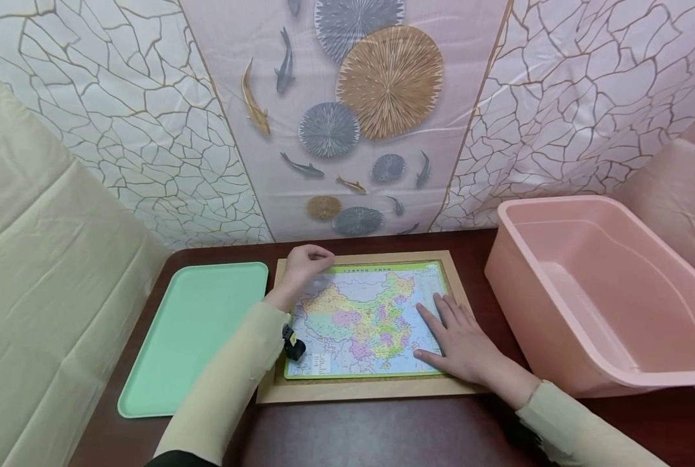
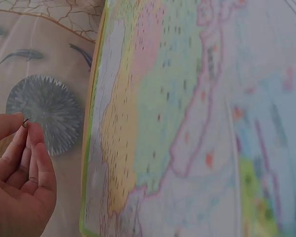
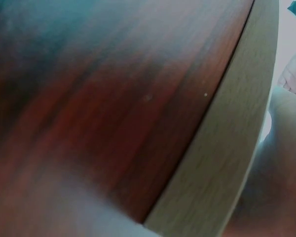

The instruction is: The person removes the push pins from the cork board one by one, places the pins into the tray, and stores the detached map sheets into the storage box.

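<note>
Map puzzle in its wooden frame lies at the table's middle, toward the back edge. The right hand rests flat, fingers straight, pressing the map's right side; keeping that pressure even should stop the frame sliding. The left hand, fingers curled, works at the top-left corner; whether it pinches a piece I cannot tell. A green tray sits at the table's left edge, a pink tub at the right, neither obstructing.

Head view high, facing down toward twelve o'clock, both wrist views pressed close, all sharing the map puzzle.
</note>
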Available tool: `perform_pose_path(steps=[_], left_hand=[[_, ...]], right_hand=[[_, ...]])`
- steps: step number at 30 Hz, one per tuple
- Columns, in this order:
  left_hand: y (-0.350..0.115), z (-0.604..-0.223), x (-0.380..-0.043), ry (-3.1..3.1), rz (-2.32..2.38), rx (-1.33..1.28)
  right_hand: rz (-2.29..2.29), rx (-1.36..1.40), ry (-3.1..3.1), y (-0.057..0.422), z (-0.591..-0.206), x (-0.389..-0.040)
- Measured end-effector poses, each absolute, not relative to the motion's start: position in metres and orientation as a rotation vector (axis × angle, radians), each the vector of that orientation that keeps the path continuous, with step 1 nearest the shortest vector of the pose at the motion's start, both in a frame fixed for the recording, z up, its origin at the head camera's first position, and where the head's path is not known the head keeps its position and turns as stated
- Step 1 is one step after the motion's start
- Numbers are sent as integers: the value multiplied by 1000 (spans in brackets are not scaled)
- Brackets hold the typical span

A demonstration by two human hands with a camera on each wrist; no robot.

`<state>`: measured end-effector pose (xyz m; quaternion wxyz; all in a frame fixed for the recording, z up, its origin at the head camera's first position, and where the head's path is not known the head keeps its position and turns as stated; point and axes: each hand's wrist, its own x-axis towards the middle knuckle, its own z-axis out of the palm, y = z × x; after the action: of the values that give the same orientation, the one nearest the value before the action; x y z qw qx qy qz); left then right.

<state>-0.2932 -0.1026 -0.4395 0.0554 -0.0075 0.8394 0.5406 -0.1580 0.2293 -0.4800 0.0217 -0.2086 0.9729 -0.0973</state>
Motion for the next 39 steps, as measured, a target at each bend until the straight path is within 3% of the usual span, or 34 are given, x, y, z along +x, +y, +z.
perform_pose_path(steps=[39], left_hand=[[-212,-459,-270,2458,1885,-269]], right_hand=[[-317,-651,3005,230,-481,-159]])
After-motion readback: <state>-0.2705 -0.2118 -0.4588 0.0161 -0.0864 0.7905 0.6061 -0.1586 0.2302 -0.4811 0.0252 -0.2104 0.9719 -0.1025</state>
